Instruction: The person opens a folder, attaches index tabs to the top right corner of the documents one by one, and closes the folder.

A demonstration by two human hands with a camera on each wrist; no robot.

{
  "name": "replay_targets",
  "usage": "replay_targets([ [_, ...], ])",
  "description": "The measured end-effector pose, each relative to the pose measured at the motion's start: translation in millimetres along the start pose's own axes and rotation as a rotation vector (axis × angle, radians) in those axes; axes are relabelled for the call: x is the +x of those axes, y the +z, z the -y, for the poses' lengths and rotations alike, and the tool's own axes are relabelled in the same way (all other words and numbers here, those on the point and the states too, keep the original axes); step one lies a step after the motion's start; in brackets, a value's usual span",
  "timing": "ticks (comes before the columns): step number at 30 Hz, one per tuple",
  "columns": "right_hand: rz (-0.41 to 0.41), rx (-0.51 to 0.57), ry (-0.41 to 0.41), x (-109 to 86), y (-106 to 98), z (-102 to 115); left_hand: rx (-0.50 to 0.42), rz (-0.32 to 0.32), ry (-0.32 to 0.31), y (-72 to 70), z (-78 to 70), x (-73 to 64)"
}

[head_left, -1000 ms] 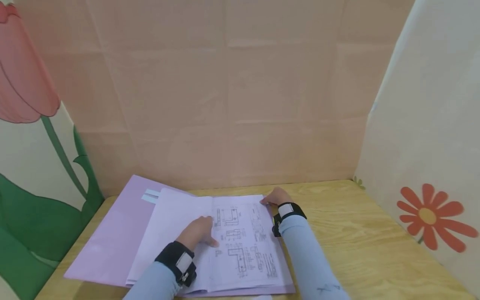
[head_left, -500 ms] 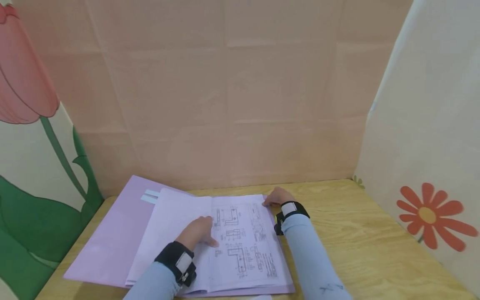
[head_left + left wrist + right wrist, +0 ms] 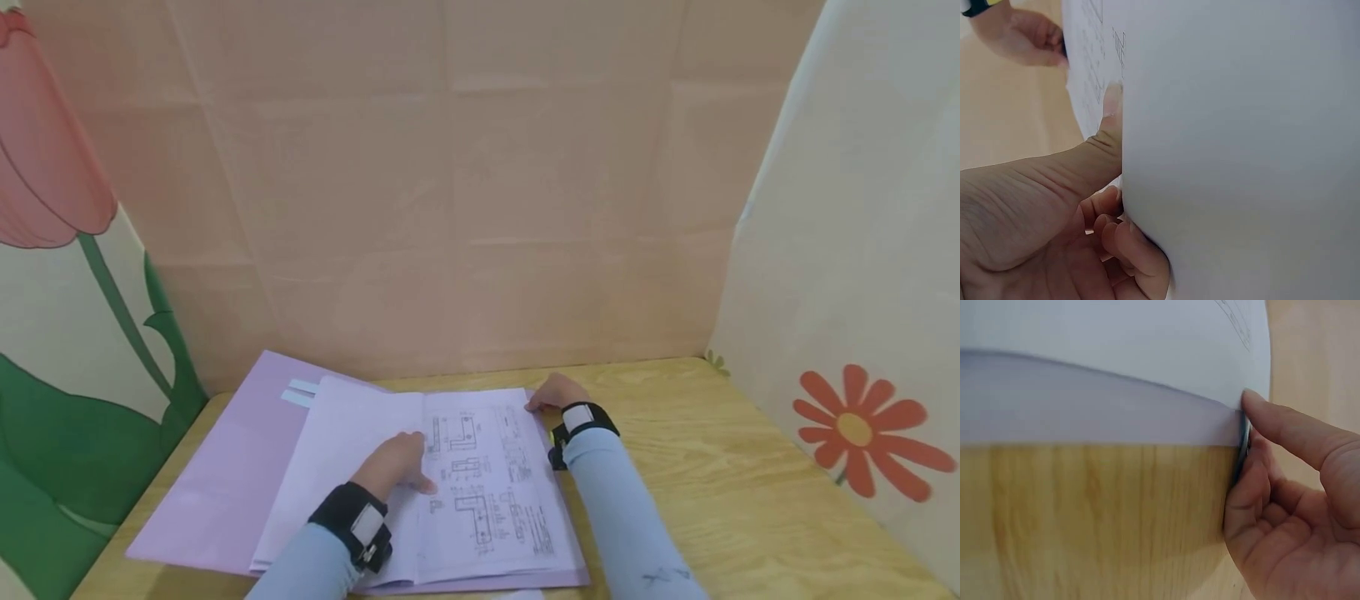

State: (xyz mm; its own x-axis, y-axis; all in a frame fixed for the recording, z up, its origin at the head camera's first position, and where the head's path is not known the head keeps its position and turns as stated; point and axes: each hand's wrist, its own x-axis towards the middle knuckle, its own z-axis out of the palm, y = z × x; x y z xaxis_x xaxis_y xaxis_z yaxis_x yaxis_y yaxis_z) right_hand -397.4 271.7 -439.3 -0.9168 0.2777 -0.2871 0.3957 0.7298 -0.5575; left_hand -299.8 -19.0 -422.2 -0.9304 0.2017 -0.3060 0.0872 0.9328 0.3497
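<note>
An open purple folder (image 3: 225,467) lies on the wooden table with a stack of white sheets in it. The right-hand page (image 3: 517,492) carries printed technical drawings; the left-hand page (image 3: 360,417) looks blank. My left hand (image 3: 397,462) rests along the fold between them. Its thumb (image 3: 1110,119) lies against the drawing page, and its bent fingers (image 3: 1138,256) touch the white sheet. At the far right corner my right hand (image 3: 557,392) pinches the sheets and folder edge, thumb (image 3: 1272,419) on the paper and curled fingers (image 3: 1250,494) below the edge.
Two pale blue strips (image 3: 300,392) show on the folder's inner cover. A small white piece (image 3: 525,595) lies at the near table edge. The wooden table (image 3: 712,467) meets a beige backdrop (image 3: 450,208), with flower-printed panels on both sides.
My right hand has shifted slightly to the right along the folder's far corner, then stays there. The left hand and the pages look unchanged.
</note>
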Motion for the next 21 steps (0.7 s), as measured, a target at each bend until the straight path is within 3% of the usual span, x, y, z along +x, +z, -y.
replay_targets([
  [7,-0.009,0.005,-0.027,-0.4,0.6,2.3,0.015,0.001,0.005,-0.2,-0.4,0.4],
  [14,-0.022,0.002,0.035,-1.6,3.7,3.2,0.018,0.016,-0.006,1.5,0.5,3.1],
  [21,-0.017,-0.029,-0.003,0.9,3.7,6.8,0.011,-0.007,0.007,3.6,3.9,8.6],
])
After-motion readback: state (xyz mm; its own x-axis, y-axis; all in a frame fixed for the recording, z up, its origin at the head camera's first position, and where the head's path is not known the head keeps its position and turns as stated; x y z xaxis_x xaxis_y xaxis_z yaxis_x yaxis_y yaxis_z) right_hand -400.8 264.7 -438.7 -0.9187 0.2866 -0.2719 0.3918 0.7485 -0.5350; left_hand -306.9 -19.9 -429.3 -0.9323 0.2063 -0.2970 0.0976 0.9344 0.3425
